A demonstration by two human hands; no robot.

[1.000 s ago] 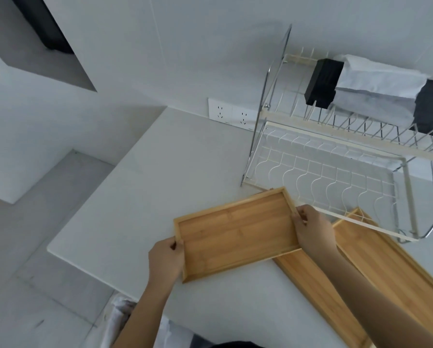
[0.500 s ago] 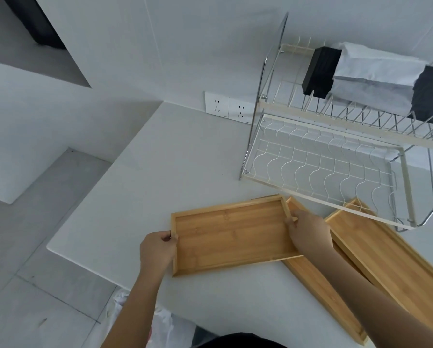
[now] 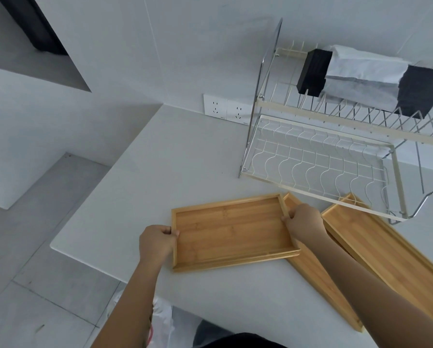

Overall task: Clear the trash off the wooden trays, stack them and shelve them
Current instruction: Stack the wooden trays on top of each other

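Note:
An empty small wooden tray [image 3: 231,231] is held level over the white counter [image 3: 185,156]. My left hand [image 3: 156,241] grips its left short edge and my right hand [image 3: 302,223] grips its right short edge. The tray's right end overlaps a long narrow wooden tray [image 3: 318,280] lying diagonally on the counter. A second, wider long wooden tray [image 3: 386,249] lies beside that one to the right, its far corner under the rack. No trash shows on any tray.
A two-tier wire dish rack [image 3: 318,159] stands at the back right, with black and white cloths [image 3: 366,74] on its upper tier. Wall sockets [image 3: 225,108] sit behind the counter. A white plastic bag [image 3: 160,322] lies on the floor below the counter's near edge.
The small tray has swung from a tilted angle to nearly square with me and shifted slightly right, over the end of the long narrow tray. Both hands kept their grip.

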